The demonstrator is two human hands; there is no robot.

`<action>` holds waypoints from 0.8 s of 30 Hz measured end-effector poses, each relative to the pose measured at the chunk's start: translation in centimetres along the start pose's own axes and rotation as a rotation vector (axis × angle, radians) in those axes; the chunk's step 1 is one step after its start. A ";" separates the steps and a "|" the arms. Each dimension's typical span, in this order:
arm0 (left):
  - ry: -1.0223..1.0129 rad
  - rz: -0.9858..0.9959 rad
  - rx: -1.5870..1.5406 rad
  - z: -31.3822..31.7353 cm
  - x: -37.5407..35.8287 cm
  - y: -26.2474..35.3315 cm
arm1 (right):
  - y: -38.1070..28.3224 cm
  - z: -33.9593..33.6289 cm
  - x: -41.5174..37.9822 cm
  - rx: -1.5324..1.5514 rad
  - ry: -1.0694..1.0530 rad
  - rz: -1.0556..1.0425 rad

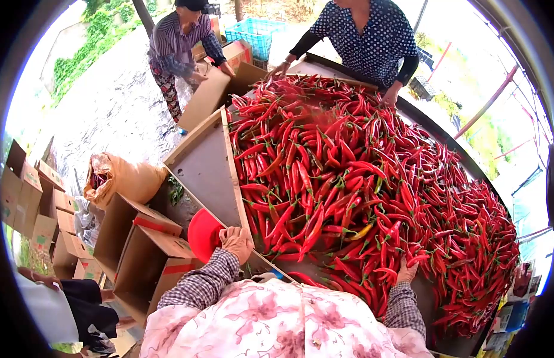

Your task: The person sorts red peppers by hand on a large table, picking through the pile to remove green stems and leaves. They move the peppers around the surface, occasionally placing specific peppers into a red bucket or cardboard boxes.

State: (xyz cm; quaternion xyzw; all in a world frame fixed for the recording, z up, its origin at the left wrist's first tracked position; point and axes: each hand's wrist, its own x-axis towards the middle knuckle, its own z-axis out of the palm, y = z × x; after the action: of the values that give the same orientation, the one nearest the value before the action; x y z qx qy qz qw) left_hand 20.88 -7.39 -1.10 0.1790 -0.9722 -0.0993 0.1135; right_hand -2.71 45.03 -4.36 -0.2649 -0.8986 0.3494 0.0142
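A thick heap of red chilli peppers (325, 173) with green stems covers the large dark table in front of me. My right hand (407, 271) is in the near part of the heap, thumb and fingers closed around peppers, its fingertips partly hidden by them. To the left, my left hand (236, 243) lies with bent fingers hooked over the wooden edge strip (234, 170) that borders the heap. Right beside that hand is a red plastic bowl-like thing (204, 234), partly overlapped by it. A single yellowish pepper (362, 232) lies among the red ones.
Open cardboard boxes (150, 268) stand at my left, with a stuffed orange sack (125, 179) behind them. Across the table, a person in a dotted top (366, 39) has both hands at the peppers. Another person in stripes (178, 48) handles a cardboard box (206, 98).
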 end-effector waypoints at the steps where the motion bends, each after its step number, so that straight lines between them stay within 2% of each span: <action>1: -0.031 -0.038 -0.027 -0.2 0.3 0.2 | 0.9 0.0 0.4 0.085 -0.008 -0.114; 2: -0.069 -0.077 -0.052 -0.5 0.3 0.2 | 1.8 0.2 0.8 0.167 -0.019 -0.223; 3: -0.076 -0.077 -0.042 -0.6 0.3 0.0 | 2.1 0.4 0.8 0.417 -0.056 -0.281; 4: -0.076 -0.096 -0.047 -0.5 0.5 -0.2 | 1.5 -0.2 -0.1 0.412 -0.055 -0.267; 6: -0.090 -0.100 -0.067 -0.3 1.1 0.5 | -2.9 -2.5 -2.9 0.300 0.014 -0.407; 8: 0.084 -0.136 -0.105 -1.4 2.7 1.6 | -5.2 -3.0 -4.0 0.394 0.046 -0.424; 10: 0.053 -0.100 -0.214 -0.7 4.8 2.8 | -8.7 -4.0 -6.1 0.471 -0.129 -0.423; 12: 0.116 0.077 -0.440 2.2 7.6 2.9 | -11.0 -2.9 -7.6 0.527 -0.116 -0.582; 13: 0.160 0.153 -0.463 2.5 9.3 3.6 | -11.8 -1.7 -7.8 0.452 -0.055 -0.698; 15: 0.159 0.295 -0.531 3.5 13.0 4.7 | -13.2 0.6 -8.5 0.444 -0.137 -0.677; 16: 0.102 0.364 -0.524 3.4 14.8 5.3 | -15.7 0.5 -10.6 0.315 -0.123 -0.657; 17: 0.044 0.412 -0.486 3.9 16.6 5.9 | -14.3 2.8 -9.2 0.366 -0.177 -0.712; 19: -0.104 0.464 -0.431 5.0 19.3 6.8 | -16.7 4.2 -11.6 0.502 -0.198 -0.555; 20: -0.200 0.474 -0.413 5.6 20.3 7.1 | -19.3 4.1 -13.7 0.788 -0.320 -0.357; 21: -0.269 0.502 -0.224 5.9 21.1 7.1 | -20.3 4.0 -14.1 0.565 -0.206 -0.479; 22: -0.268 0.549 -0.226 5.1 21.5 7.3 | -21.4 4.0 -14.8 0.676 -0.257 -0.424; 24: -0.336 0.541 -0.256 4.3 22.2 7.5 | -20.8 4.8 -15.1 1.153 -0.464 -0.129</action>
State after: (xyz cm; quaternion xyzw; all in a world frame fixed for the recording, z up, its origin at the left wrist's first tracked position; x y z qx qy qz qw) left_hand -2.87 -8.14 0.65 -0.1200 -0.9692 -0.2151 -0.0044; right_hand -0.42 21.88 7.64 -0.0771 -0.5595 0.8250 -0.0196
